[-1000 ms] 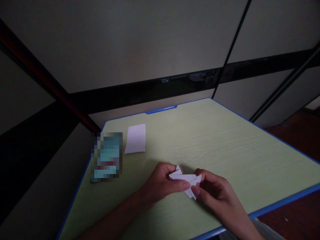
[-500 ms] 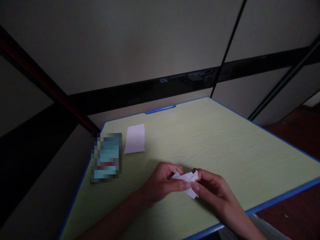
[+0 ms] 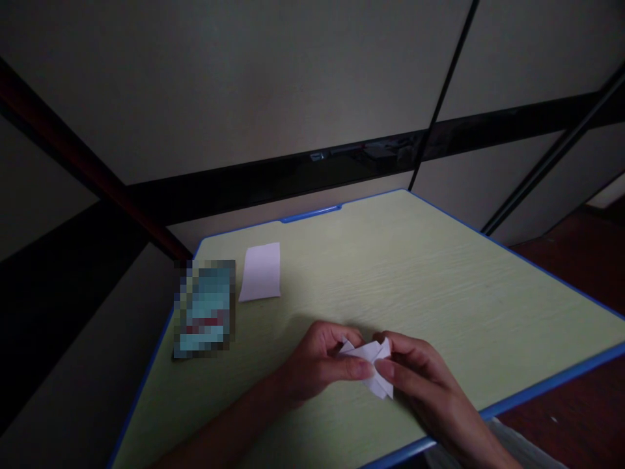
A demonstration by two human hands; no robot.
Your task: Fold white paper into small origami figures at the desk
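Between my two hands is a small piece of folded white paper (image 3: 381, 385), with pointed corners sticking out at the top and bottom. My left hand (image 3: 317, 361) pinches its left side, thumb on the near face and fingers behind. From the right, my right hand (image 3: 424, 374) grips the same paper, its thumb tip close to the left thumb. The fingers behind the paper are partly hidden. A flat white sheet of paper (image 3: 260, 272) lies on the table beyond my left hand.
The pale wood-look table (image 3: 351, 260) has a blue edge and a blue strip (image 3: 311, 213) at its far side. On the left lies a pixelated teal object (image 3: 208, 306). Behind the table stand light panels (image 3: 273, 78) with a black band (image 3: 273, 180).
The folded paper and both thumbs have shifted slightly down and right. Its lower corners now spread a little wider. Both hands keep their hold.
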